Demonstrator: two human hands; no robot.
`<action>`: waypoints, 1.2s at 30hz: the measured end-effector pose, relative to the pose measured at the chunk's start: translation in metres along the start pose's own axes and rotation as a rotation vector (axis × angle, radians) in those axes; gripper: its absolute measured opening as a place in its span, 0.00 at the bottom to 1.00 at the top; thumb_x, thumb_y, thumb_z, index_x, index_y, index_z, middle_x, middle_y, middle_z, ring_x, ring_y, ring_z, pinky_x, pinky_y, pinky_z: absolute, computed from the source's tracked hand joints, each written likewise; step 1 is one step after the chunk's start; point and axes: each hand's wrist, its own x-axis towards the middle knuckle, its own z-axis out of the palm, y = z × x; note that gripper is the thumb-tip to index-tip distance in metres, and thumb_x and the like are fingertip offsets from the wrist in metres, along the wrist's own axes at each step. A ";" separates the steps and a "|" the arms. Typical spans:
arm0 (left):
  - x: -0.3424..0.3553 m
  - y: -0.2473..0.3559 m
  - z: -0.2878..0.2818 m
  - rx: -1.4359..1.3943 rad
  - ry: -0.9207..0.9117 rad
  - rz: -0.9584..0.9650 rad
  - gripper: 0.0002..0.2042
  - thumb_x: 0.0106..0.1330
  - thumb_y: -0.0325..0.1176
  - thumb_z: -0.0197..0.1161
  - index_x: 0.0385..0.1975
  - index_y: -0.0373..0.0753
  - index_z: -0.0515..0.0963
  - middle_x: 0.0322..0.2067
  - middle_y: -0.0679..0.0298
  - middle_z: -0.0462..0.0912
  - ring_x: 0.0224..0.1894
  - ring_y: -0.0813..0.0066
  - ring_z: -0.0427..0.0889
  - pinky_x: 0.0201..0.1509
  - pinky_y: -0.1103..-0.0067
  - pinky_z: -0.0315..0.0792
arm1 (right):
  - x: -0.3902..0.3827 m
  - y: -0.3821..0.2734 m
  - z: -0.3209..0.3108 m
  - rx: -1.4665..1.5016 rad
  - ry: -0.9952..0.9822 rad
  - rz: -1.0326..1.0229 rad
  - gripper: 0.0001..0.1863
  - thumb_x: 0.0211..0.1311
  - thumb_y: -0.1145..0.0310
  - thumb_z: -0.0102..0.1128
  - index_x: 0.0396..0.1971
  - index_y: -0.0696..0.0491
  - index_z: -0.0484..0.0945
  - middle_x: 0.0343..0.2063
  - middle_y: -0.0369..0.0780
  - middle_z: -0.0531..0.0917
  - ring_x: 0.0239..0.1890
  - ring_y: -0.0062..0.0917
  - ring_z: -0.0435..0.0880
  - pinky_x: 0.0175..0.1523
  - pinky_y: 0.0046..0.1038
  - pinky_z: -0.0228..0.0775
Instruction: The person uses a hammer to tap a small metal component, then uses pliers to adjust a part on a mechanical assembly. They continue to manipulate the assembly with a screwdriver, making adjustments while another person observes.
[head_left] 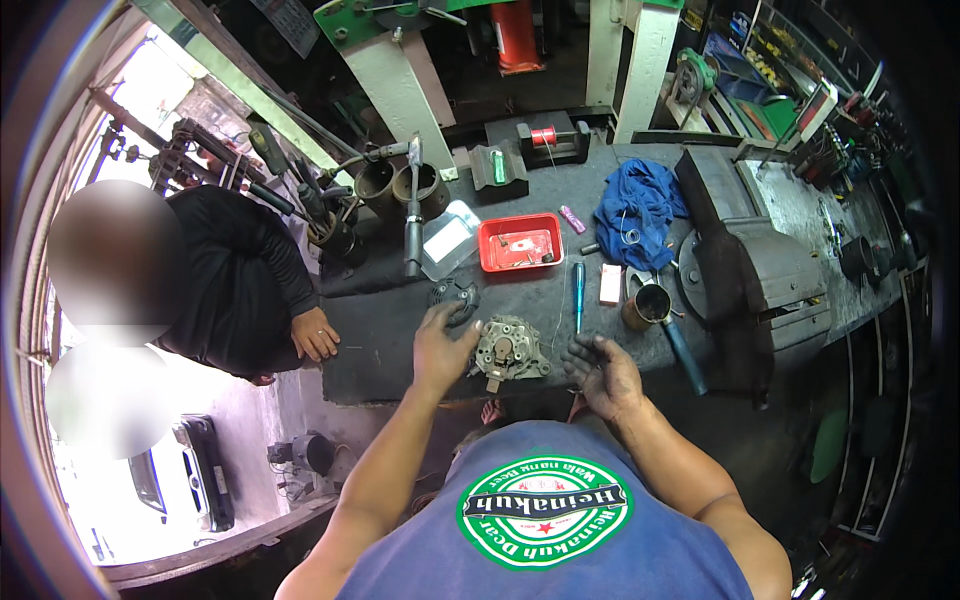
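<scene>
An alternator [508, 348], its metal housing dirty and its inner parts exposed, rests near the front edge of the dark workbench. To its left is my left hand [440, 352], thumb and fingers apart. Those fingertips reach the near edge of a round black slotted cover [456, 296]; whether they touch it I cannot tell. On the alternator's right side my right hand [608, 380] is turned partly palm up, fingers loosely bent and blackened, with nothing in it. A blue-handled screwdriver [579, 290] lies beyond that hand.
Behind stands a red tray [520, 242] with small parts. Around it are a clear plastic lid [451, 238], a blue cloth [640, 212], a metal can [646, 306], a hammer [684, 355] and a large vise [755, 280]. A co-worker's hand [315, 334] rests on the bench's left end.
</scene>
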 end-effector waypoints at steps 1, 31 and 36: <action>-0.012 0.015 -0.001 0.049 0.155 0.173 0.25 0.64 0.39 0.79 0.60 0.38 0.86 0.62 0.50 0.85 0.65 0.49 0.85 0.69 0.63 0.78 | -0.005 -0.005 0.014 0.017 -0.124 -0.034 0.22 0.82 0.56 0.58 0.59 0.61 0.79 0.49 0.47 0.86 0.58 0.43 0.86 0.65 0.45 0.81; -0.067 0.058 -0.022 -0.217 0.219 0.216 0.07 0.59 0.15 0.73 0.34 0.33 0.83 0.35 0.59 0.88 0.37 0.73 0.88 0.45 0.78 0.81 | 0.151 -0.056 0.063 -1.964 0.270 -0.468 0.34 0.78 0.68 0.57 0.80 0.57 0.62 0.69 0.66 0.74 0.69 0.58 0.81 0.70 0.49 0.80; -0.066 0.045 -0.025 -0.124 0.194 0.232 0.03 0.71 0.19 0.71 0.41 0.31 0.86 0.41 0.59 0.90 0.40 0.74 0.89 0.49 0.79 0.82 | 0.175 -0.058 0.048 -2.074 0.263 -0.371 0.42 0.70 0.72 0.62 0.82 0.57 0.59 0.67 0.70 0.73 0.68 0.61 0.80 0.73 0.48 0.77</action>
